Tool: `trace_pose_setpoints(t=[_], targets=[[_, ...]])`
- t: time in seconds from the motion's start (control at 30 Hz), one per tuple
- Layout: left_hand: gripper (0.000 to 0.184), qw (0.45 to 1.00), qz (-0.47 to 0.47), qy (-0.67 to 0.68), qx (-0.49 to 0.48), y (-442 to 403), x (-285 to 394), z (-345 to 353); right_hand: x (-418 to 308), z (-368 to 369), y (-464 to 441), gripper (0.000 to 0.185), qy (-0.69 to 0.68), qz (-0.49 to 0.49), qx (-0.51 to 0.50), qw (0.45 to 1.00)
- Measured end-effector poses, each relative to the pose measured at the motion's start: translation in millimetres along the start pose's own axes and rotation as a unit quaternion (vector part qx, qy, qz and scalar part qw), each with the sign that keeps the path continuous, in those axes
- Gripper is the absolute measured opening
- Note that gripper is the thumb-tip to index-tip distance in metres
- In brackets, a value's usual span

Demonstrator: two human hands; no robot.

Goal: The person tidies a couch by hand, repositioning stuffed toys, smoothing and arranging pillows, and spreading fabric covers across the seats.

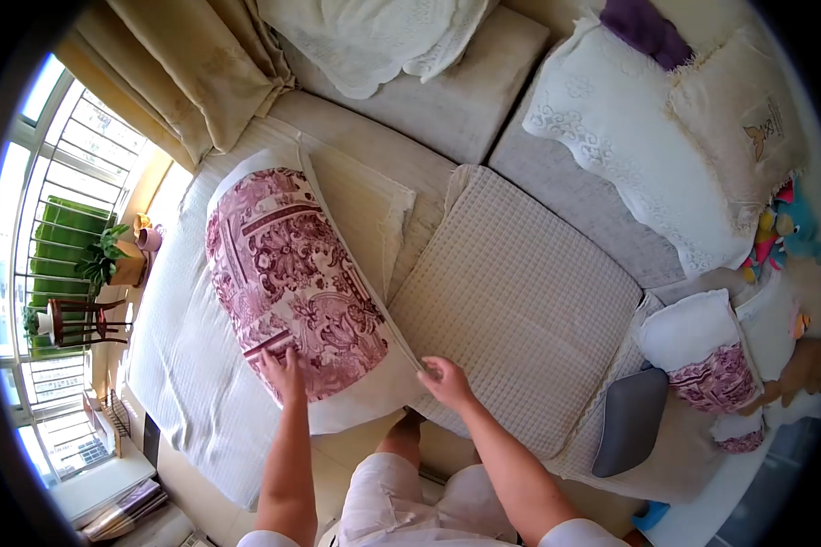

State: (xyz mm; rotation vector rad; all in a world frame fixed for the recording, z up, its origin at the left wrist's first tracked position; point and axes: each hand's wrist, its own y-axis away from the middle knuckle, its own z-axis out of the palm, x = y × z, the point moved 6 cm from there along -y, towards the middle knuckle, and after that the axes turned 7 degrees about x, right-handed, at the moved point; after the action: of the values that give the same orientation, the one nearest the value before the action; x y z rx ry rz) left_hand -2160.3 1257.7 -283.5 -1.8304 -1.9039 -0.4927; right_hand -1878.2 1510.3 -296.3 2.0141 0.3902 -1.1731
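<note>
Fingers [270, 358] of the left hand [288, 378], extended and slightly parted, rest on the near end of the burgundy-printed white cloth [292, 246] with no grip visible, while those of the right hand [447, 385] close in a pinch on its white right-hand edge. The cloth lies over the white bedspread-like cover [178, 346] on the left section of the sofa [497, 82], beside the waffle-textured seat pad [520, 292].

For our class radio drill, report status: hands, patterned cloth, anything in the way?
Left hand on red print; right hand at white edge, grip unclear. Patterned cloth lying on white cover. No obstruction visible between hands and cloth.
</note>
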Motion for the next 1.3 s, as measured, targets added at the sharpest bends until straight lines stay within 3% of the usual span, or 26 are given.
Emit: trace_pose_setpoints(t=[0.07, 0.1, 0.13, 0.2, 0.23, 0.27, 0.37, 0.47, 0.53, 0.57, 0.6, 0.67, 0.7, 0.77, 0.83, 0.87, 0.93, 0.97, 1.0, 1.03, 1.1, 1.13, 1.17, 1.2, 1.23, 1.3], targets=[[0.093, 0.994, -0.085, 0.038, -0.063, -32.2, -27.1, -5.6, -21.1, 37.2, -18.1, 0.063, 0.055, -0.03, -0.028, 0.998], [0.097, 0.993, -0.107, 0.019, -0.052, -43.9, -32.7, -8.7, -24.7, 51.4, -25.8, 0.063, 0.059, -0.027, -0.023, 0.998], [0.091, 0.971, -0.179, 0.141, -0.077, -46.7, -41.1, -6.6, -31.7, 63.3, -32.5, 0.071, 0.088, -0.06, -0.007, 0.994], [0.085, 0.913, -0.325, 0.223, -0.108, -45.5, -63.3, 7.7, -30.8, 79.2, -41.7, 0.079, 0.122, -0.086, 0.014, 0.989], [0.077, 0.911, -0.31, 0.235, -0.138, -49.9, -76.1, 15.5, -24.1, 83.4, -47.1, 0.082, 0.109, -0.071, 0.019, 0.991], [0.053, 0.892, -0.287, 0.291, -0.192, -57.8, -98.9, 31.8, -18.8, 87.2, -51.5, 0.084, 0.096, -0.058, 0.023, 0.993], [0.023, 0.93, -0.242, 0.228, -0.159, -77.7, -128.8, 24.3, -21.7, 106.3, -56.6, 0.08, 0.042, -0.063, -0.022, 0.997], [0.019, 0.921, -0.208, 0.302, -0.132, -101.1, -113.4, -13.4, -34.3, 128.6, -44.3, 0.077, 0.017, -0.033, -0.033, 0.999], [0.021, 0.924, -0.192, 0.325, -0.064, -119.0, -81.1, -57.9, -43.1, 149.2, -37.9, 0.078, -0.052, -0.083, -0.018, 0.995], [0.023, 0.933, -0.177, 0.313, -0.009, -142.4, -91.6, -70.1, -54.6, 173.0, -26.2, 0.078, -0.072, -0.11, -0.05, 0.99], [0.025, 0.933, -0.157, 0.323, 0.028, -167.2, -49.6, -93.0, -72.8, 183.4, -16.6, 0.077, -0.094, -0.137, -0.076, 0.983], [0.029, 0.951, -0.121, 0.282, 0.039, -214.0, -56.9, -98.3, -90.7, 193.6, 2.6, 0.075, -0.057, 0.011, -0.232, 0.971], [0.032, 0.971, -0.105, 0.215, 0.029, -231.2, -64.3, -95.4, -90.0, 188.9, 3.1, 0.075, -0.061, 0.012, -0.226, 0.972], [0.04, 0.989, -0.089, 0.116, -0.023, -249.7, -77.8, -80.6, -101.2, 189.2, 11.7, 0.068, -0.073, -0.094, -0.315, 0.942], [0.053, 0.991, -0.07, 0.079, -0.085, -254.0, -129.6, -31.6, -91.8, 158.3, -1.9, 0.064, -0.072, -0.096, -0.289, 0.95], [0.058, 0.972, -0.115, 0.001, -0.203, -240.7, -152.9, -4.5, -82.3, 136.0, -10.3, 0.061, -0.064, -0.098, -0.269, 0.956], [0.066, 0.97, 0.034, -0.177, -0.165, -165.1, -81.8, 18.6, -35.0, 85.8, -35.0, 0.054, -0.045, -0.075, -0.179, 0.98], [0.065, 0.964, 0.055, -0.245, -0.082, -125.5, -39.7, 17.5, -16.1, 52.8, -41.4, 0.052, -0.035, -0.054, -0.129, 0.99], [0.063, 0.979, 0.128, -0.158, -0.017, -114.5, -43.3, 31.7, -0.3, 15.8, -47.2, 0.049, -0.026, -0.034, -0.077, 0.996], [0.061, 0.978, 0.019, -0.202, -0.055, -79.5, -14.7, 40.2, 15.2, -20.0, -52.2, 0.047, -0.056, -0.009, -0.045, 0.997], [0.064, 0.919, 0.111, -0.37, -0.081, -3.9, 55.6, 62.3, 40.3, -93.4, -57.9, 0.041, -0.078, 0.024, 0.02, 0.996], [0.066, 0.946, 0.25, -0.182, -0.092, 12.5, 34.3, 95.2, 51.4, -128.1, -58.7, 0.037, -0.07, 0.032, 0.054, 0.996], [0.065, 0.947, 0.255, -0.096, -0.17, 47.9, 55.4, 117.0, 64.6, -162.2, -59.3, 0.034, -0.068, 0.04, 0.101, 0.992], [0.065, 0.928, 0.227, -0.144, -0.257, 86.5, 69.0, 140.6, 78.1, -193.8, -59.6, 0.031, -0.066, 0.048, 0.148, 0.986], [0.064, 0.889, 0.267, -0.193, -0.317, 128.1, 79.8, 162.2, 93.8, -222.7, -62.5, 0.027, -0.047, 0.043, 0.189, 0.98], [0.064, 0.814, 0.337, -0.145, -0.451, 207.6, 142.1, 179.4, 115.9, -279.4, -72.8, 0.019, 0.018, 0.024, 0.265, 0.964]])
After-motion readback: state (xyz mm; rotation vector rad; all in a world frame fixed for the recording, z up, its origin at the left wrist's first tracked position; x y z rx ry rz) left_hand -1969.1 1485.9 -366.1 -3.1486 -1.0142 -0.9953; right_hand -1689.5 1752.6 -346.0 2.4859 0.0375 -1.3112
